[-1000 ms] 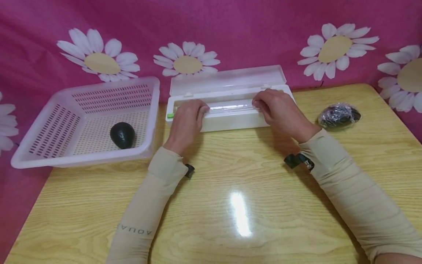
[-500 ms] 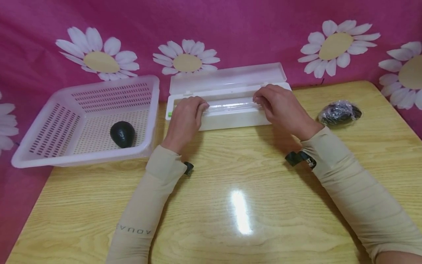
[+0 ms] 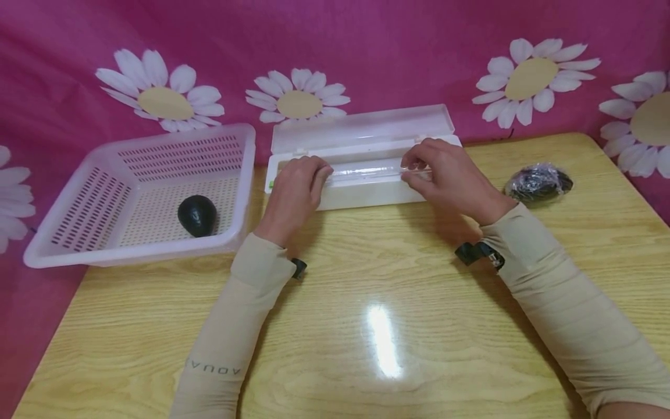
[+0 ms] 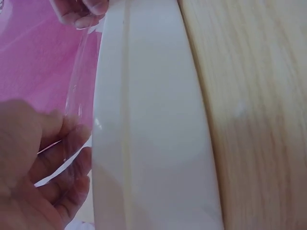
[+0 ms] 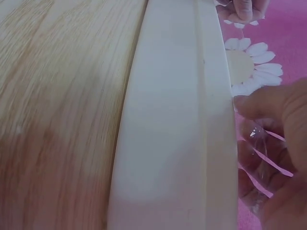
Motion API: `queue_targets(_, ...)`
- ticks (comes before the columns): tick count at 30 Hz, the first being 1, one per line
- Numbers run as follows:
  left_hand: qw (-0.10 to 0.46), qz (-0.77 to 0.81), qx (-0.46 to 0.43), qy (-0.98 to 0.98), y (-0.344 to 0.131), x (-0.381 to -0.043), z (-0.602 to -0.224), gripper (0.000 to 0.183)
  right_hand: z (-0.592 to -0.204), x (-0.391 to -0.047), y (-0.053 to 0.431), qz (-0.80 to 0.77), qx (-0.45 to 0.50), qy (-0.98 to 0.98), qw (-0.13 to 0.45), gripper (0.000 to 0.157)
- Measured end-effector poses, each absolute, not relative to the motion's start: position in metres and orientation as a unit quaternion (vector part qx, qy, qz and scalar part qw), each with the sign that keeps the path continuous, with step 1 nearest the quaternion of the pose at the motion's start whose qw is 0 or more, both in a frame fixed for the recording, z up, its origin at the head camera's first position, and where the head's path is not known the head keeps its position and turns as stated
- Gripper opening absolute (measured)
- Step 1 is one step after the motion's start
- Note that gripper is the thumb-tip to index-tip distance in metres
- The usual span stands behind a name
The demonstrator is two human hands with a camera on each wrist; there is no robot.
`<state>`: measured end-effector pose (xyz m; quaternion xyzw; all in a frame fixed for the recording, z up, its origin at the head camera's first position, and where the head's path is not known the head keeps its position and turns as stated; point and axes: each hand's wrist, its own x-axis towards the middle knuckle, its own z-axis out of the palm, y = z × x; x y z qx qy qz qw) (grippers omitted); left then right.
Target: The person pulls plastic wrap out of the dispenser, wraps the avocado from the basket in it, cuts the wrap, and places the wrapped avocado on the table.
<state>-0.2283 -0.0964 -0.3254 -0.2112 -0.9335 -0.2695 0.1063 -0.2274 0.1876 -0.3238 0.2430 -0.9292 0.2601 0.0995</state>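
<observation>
A long white plastic wrap dispenser (image 3: pixel 366 196) stands at the back of the table with its lid (image 3: pixel 361 129) raised. Clear plastic wrap (image 3: pixel 366 169) stretches across its opening between the two hands. At the left end, the left hand (image 3: pixel 295 195) pinches the wrap between thumb and fingers. Toward the right end, the right hand (image 3: pixel 454 183) holds the film with curled fingers, its thumb slightly parted from the index finger. In the right wrist view, film (image 5: pixel 256 132) clings across those fingers. The left wrist view shows the wrap (image 4: pixel 76 88) lifted beside the dispenser's front wall (image 4: pixel 148 115).
A white perforated basket (image 3: pixel 157 254) at the left holds one dark avocado (image 3: pixel 197 215). To the right lies a dark, avocado-like thing in clear wrap (image 3: pixel 539 183). A pink cloth with daisies (image 3: pixel 398 52) hangs behind the wooden table (image 3: pixel 335 326).
The right hand's thumb and index finger have spread slightly apart, with film now showing between them. The left hand keeps nearly the same place. The head view has shifted a little.
</observation>
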Motion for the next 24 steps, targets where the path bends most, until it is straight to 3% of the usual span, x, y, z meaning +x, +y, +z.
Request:
queue_targets(8,0.084,-0.272,-0.218,-0.933,-0.104,-0.225,-0.32,0.026,-0.325,-0.232,0.19,0.249,0.26,-0.923,0.136,0.015)
queue_targets(24,0.131,-0.216,-0.212,-0.944,-0.108,-0.23,-0.323,0.02,-0.321,-0.229,0.196,0.237,0.264,-0.917,0.18,0.013)
